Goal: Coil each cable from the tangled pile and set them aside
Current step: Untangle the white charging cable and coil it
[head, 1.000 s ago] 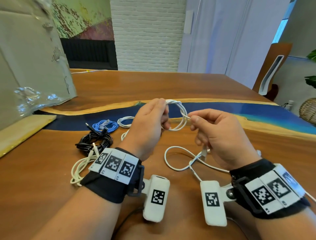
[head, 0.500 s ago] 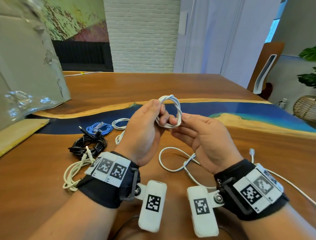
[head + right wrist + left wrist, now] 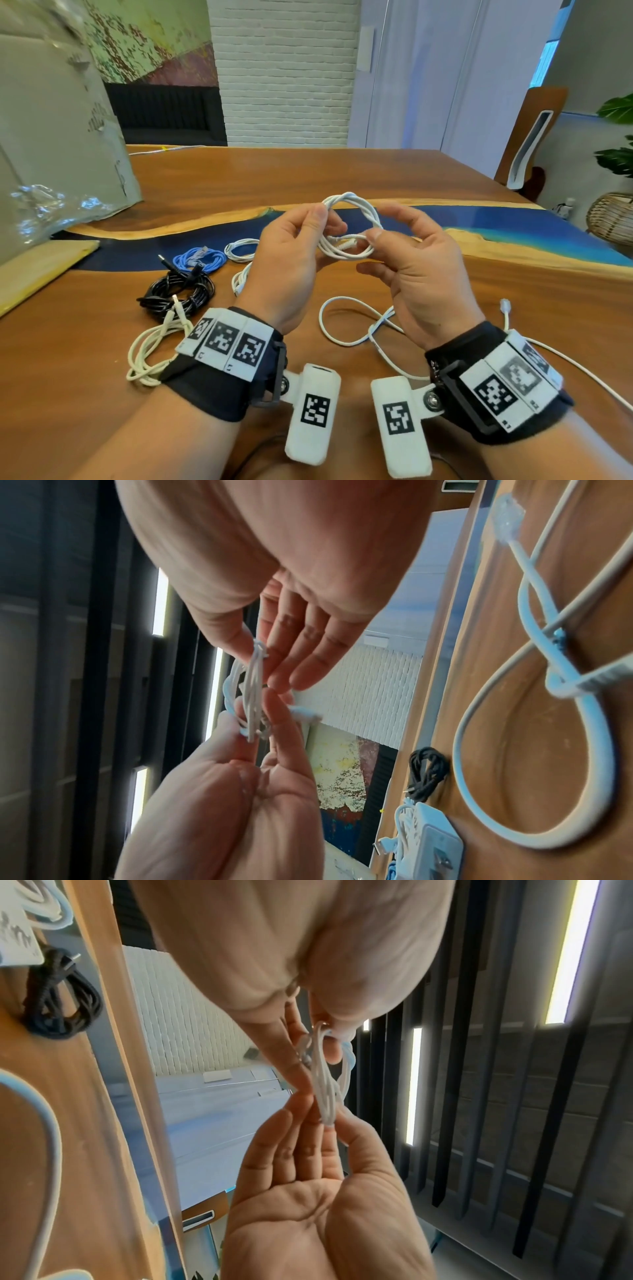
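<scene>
A small white cable coil (image 3: 352,224) hangs in the air between both hands, above the table's blue strip. My left hand (image 3: 325,222) pinches its left side with thumb and forefinger. My right hand (image 3: 380,222) pinches its right side, the other fingers spread loosely. In the left wrist view the coil (image 3: 329,1085) shows edge-on between the left hand (image 3: 318,1037) and the right hand (image 3: 325,1118). A loose white cable (image 3: 352,322) lies uncoiled on the wood beneath my hands, also in the right wrist view (image 3: 534,723).
Left of my hands lie a blue coil (image 3: 200,258), a small white coil (image 3: 241,248), a black coil (image 3: 178,291) and a cream cable (image 3: 150,346). A plastic-wrapped cardboard box (image 3: 51,137) stands at the far left. A chair (image 3: 527,137) stands past the table's right edge.
My right hand has let go of the trailing strand and come up to pinch the coil itself. The cable's loose end now lies along the coil. The coil sits slightly higher.
</scene>
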The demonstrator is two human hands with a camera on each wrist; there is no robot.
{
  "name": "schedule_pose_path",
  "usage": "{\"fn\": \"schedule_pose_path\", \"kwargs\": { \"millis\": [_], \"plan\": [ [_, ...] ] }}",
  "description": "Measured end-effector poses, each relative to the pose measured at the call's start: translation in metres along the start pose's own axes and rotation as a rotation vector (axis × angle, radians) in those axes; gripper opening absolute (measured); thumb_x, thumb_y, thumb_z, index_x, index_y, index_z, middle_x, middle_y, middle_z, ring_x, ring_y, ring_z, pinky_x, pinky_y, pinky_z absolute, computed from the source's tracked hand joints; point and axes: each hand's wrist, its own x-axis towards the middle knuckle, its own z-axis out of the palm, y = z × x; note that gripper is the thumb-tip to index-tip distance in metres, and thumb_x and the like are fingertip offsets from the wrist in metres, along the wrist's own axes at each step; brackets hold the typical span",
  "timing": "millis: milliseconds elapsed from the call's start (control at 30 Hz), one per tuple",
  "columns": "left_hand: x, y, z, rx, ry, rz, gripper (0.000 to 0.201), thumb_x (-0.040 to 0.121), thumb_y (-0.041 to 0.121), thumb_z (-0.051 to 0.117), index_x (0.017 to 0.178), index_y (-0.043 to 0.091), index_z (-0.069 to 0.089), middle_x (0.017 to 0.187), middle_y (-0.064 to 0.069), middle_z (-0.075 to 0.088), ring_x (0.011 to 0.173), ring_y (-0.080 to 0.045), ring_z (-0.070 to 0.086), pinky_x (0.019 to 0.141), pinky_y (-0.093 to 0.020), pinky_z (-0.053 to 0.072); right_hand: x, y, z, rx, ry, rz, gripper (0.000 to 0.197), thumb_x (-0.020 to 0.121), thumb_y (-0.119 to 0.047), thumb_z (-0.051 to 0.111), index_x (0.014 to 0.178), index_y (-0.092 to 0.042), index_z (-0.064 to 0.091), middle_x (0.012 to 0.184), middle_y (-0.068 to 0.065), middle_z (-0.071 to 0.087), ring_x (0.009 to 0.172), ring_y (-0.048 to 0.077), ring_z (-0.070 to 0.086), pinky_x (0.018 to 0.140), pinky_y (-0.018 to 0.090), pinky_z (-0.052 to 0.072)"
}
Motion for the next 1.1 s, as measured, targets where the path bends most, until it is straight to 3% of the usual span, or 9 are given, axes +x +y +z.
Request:
{"fn": "schedule_pose_path", "kwargs": {
  "millis": [167, 333, 467, 533, 667, 767, 867, 967, 1100],
  "plan": [
    [0.004, -0.007, -0.004, 0.233, 0.023, 0.084, 0.033, 0.107, 0.029, 0.052, 0.094, 0.007, 0.072, 0.085, -0.019, 0.065, 0.077, -0.022, 0.060, 0.073, -0.036, 0.050, 0.004, -0.003, -0.002, 0.189, -0.100, 0.077, 0.040, 0.097, -0.003, 0.057, 0.134, -0.018, 0.056, 0.082, 0.008, 0.071, 0.079, 0.022, 0.071, 0.083, 0.040, 0.056],
    [0.003, -0.007, -0.003, 0.274, 0.001, 0.016, 0.031, 0.108, 0.025, 0.051, 0.091, 0.007, 0.070, 0.066, -0.001, 0.059, 0.058, -0.014, 0.052, 0.052, -0.026, 0.046, 0.005, -0.004, -0.001, 0.324, -0.143, 0.189, 0.045, 0.089, -0.003, 0.056, 0.134, -0.012, 0.055, 0.074, 0.006, 0.059, 0.071, 0.019, 0.062, 0.093, 0.045, 0.054],
    [0.000, -0.008, 0.001, 0.228, -0.038, -0.010, 0.027, 0.108, 0.019, 0.050, 0.095, 0.005, 0.069, 0.072, 0.000, 0.068, 0.070, -0.014, 0.068, 0.064, -0.028, 0.058, 0.005, -0.001, -0.001, 0.266, -0.162, 0.192, 0.043, 0.092, -0.002, 0.059, 0.135, -0.008, 0.055, 0.082, 0.010, 0.068, 0.080, 0.023, 0.067, 0.087, 0.041, 0.054],
    [-0.001, -0.008, 0.002, 0.242, -0.059, 0.019, 0.025, 0.107, 0.018, 0.050, 0.095, 0.006, 0.068, 0.072, 0.004, 0.069, 0.072, -0.013, 0.070, 0.067, -0.030, 0.060, 0.005, 0.001, -0.002, 0.235, -0.164, 0.189, 0.052, 0.084, 0.004, 0.065, 0.135, -0.006, 0.055, 0.088, 0.015, 0.067, 0.088, 0.029, 0.068, 0.089, 0.044, 0.057],
    [-0.002, -0.006, 0.002, 0.239, -0.031, 0.068, 0.021, 0.106, 0.016, 0.053, 0.098, 0.005, 0.068, 0.076, 0.005, 0.071, 0.075, -0.013, 0.073, 0.070, -0.027, 0.060, 0.009, 0.001, -0.006, 0.073, -0.064, 0.167, 0.043, 0.090, 0.010, 0.063, 0.128, -0.010, 0.059, 0.097, 0.017, 0.062, 0.092, 0.028, 0.067, 0.083, 0.041, 0.059],
    [-0.003, -0.007, 0.003, 0.287, -0.034, 0.127, 0.017, 0.104, 0.019, 0.057, 0.096, 0.013, 0.071, 0.104, -0.014, 0.069, 0.087, -0.022, 0.076, 0.080, -0.039, 0.063, 0.011, 0.001, -0.008, -0.003, 0.031, 0.176, 0.038, 0.090, 0.010, 0.059, 0.121, -0.013, 0.062, 0.095, 0.012, 0.063, 0.078, 0.019, 0.063, 0.063, 0.034, 0.052],
    [-0.003, -0.008, 0.004, 0.343, -0.043, 0.181, 0.016, 0.102, 0.021, 0.060, 0.097, 0.017, 0.073, 0.115, -0.011, 0.061, 0.092, -0.022, 0.075, 0.082, -0.039, 0.063, 0.012, 0.001, -0.009, -0.005, 0.104, 0.192, 0.037, 0.089, 0.012, 0.053, 0.116, -0.012, 0.060, 0.079, 0.008, 0.056, 0.057, 0.015, 0.048, 0.045, 0.029, 0.041],
    [-0.001, -0.006, 0.001, 0.310, -0.028, 0.155, 0.018, 0.103, 0.018, 0.059, 0.099, 0.009, 0.074, 0.113, -0.009, 0.065, 0.087, -0.016, 0.074, 0.076, -0.031, 0.063, 0.012, 0.000, -0.009, 0.040, 0.104, 0.219, 0.037, 0.090, 0.011, 0.052, 0.118, -0.013, 0.057, 0.075, 0.007, 0.058, 0.053, 0.016, 0.052, 0.043, 0.028, 0.045],
    [0.002, -0.003, -0.003, 0.215, 0.005, 0.064, 0.021, 0.104, 0.019, 0.057, 0.098, 0.007, 0.074, 0.092, -0.005, 0.071, 0.086, -0.020, 0.073, 0.075, -0.028, 0.061, 0.011, -0.002, -0.010, 0.109, 0.072, 0.250, 0.035, 0.093, 0.010, 0.056, 0.119, -0.013, 0.055, 0.075, 0.010, 0.071, 0.066, 0.022, 0.072, 0.054, 0.032, 0.059]
  ]
}}
